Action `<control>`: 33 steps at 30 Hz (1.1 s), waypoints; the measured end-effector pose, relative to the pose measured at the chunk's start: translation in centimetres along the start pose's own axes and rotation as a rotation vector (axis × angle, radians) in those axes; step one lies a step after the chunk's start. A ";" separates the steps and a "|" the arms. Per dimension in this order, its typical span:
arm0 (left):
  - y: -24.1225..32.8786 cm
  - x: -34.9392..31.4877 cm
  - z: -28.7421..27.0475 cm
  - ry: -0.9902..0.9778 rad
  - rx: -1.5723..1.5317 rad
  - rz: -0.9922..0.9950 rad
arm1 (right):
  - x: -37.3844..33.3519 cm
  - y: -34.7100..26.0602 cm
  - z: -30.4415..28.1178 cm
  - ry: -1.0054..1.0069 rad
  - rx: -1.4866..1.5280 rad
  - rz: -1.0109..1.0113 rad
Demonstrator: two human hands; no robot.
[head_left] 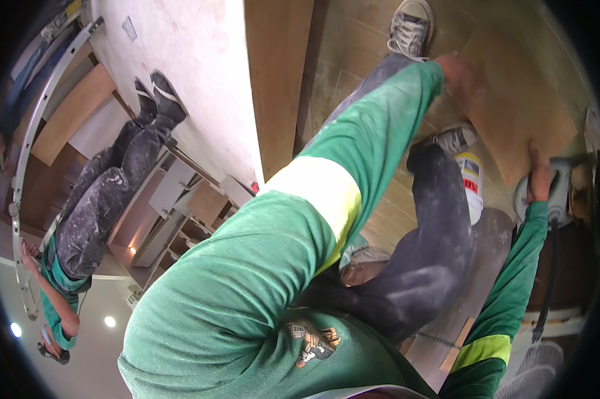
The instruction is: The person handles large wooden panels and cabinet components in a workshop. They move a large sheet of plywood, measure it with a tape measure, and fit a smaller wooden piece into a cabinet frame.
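Across the upper right lies a thin brown board [512,100], with both my hands at its edges. My left hand [458,74], at the end of the long green sleeve, is closed at the board's left edge; its fingers are blurred and partly hidden. My right hand [540,178] grips the near edge, one digit lying on the board's face. Just beside that hand is a grey power tool [561,194] with a dark cord; I cannot make out its kind.
A white bucket [471,193] stands by my leg, near a brown bench-like surface [493,243]. A fan [536,372] is at the lower right. On the left, another person [97,199] holds a long metal bar [27,153] near wooden shelving [174,219]. A white wall [187,60] rises between.
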State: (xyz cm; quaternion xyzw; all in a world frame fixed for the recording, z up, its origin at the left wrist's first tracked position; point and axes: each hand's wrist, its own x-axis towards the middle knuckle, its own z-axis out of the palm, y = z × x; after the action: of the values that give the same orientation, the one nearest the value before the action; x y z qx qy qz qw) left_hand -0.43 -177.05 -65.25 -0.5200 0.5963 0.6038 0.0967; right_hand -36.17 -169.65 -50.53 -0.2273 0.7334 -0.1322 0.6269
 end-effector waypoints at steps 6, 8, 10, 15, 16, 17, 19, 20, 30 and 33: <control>5.1 -23.4 -2.6 0.076 -0.137 0.004 | -15.1 -9.4 11.4 0.279 -0.511 -0.236; 7.6 -33.1 -3.7 -0.059 -0.065 -0.049 | -21.0 -9.5 15.8 0.322 -0.450 -0.242; 7.5 -39.8 -2.8 -0.043 -0.093 -0.030 | -26.3 -9.7 18.0 0.356 -0.506 -0.194; -0.2 -51.3 4.9 0.119 -0.554 -0.472 | -34.2 -6.5 22.8 0.365 0.063 -0.268; -1.2 -53.0 6.5 0.175 -0.771 -0.474 | -35.0 -4.8 22.8 0.324 0.052 -0.214; -2.0 -55.2 8.2 0.231 -0.997 -0.495 | -36.0 -2.7 22.3 0.272 0.032 -0.146; -5.3 -60.0 11.7 0.088 -1.378 -0.587 | -40.4 -0.5 21.9 0.194 0.019 -0.009; -4.6 -62.6 11.8 -0.034 -1.216 -0.689 | -42.0 -0.6 22.0 0.190 0.038 0.039; -0.6 -78.0 18.9 0.146 -0.774 -0.453 | -50.6 -1.4 22.7 -0.006 -0.064 -0.078; 3.8 -79.4 16.2 0.417 -0.727 -0.564 | -52.1 -3.3 21.6 -0.118 -0.358 -0.215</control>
State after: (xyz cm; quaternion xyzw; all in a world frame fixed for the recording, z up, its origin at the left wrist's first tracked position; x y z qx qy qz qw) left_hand 23.42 -124.79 -7.94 -0.7704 0.1904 0.6062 -0.0525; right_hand -8.74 -144.50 -8.02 -0.4192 0.6789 -0.0522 0.6006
